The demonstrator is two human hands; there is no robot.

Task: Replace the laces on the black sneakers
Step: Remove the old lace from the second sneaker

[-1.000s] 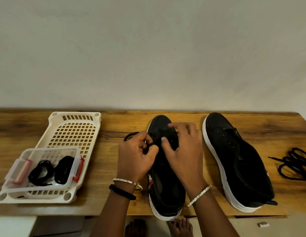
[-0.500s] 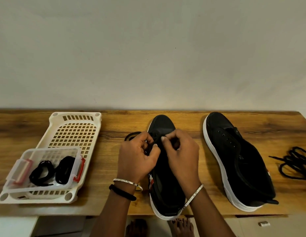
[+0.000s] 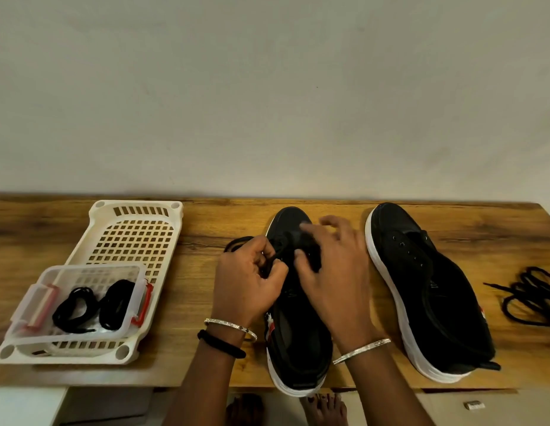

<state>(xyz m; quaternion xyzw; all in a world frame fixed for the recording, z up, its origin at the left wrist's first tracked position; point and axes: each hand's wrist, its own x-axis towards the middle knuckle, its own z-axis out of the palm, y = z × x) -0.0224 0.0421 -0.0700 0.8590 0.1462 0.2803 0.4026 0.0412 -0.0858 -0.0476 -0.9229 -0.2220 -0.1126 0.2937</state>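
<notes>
The near sneaker (image 3: 298, 333) lies toe-away on the counter (image 3: 206, 348), its heel just over the front edge, so the eyelet rows sit directly under both hands where a lace can be worked without lifting the shoe. A black lace (image 3: 275, 259) crosses the upper eyelets, and a loop of it trails onto the wood to the left (image 3: 237, 242). The left hand (image 3: 249, 284) is curled, thumb and forefinger pinching the lace just beside the eyelets, wrist low over the counter, probably to hold tension. The right hand (image 3: 332, 272) arches over the tongue with fingers half spread and blurred; it seems to be reaching for or letting go of the lace, but I cannot tell whether it grips anything.

The second sneaker (image 3: 427, 290) stands just to the right, eyelets bare (no lace in it), parked within reach for its turn. Further right, a loose tangle of laces (image 3: 531, 293) lies near the counter's end, likely the removed ones set apart. Well to the left, a clear lidless box (image 3: 138, 290) holding two coiled laces (image 3: 92, 305) sits inside a white perforated tray (image 3: 138, 216), keeping the fresh supply separate.
</notes>
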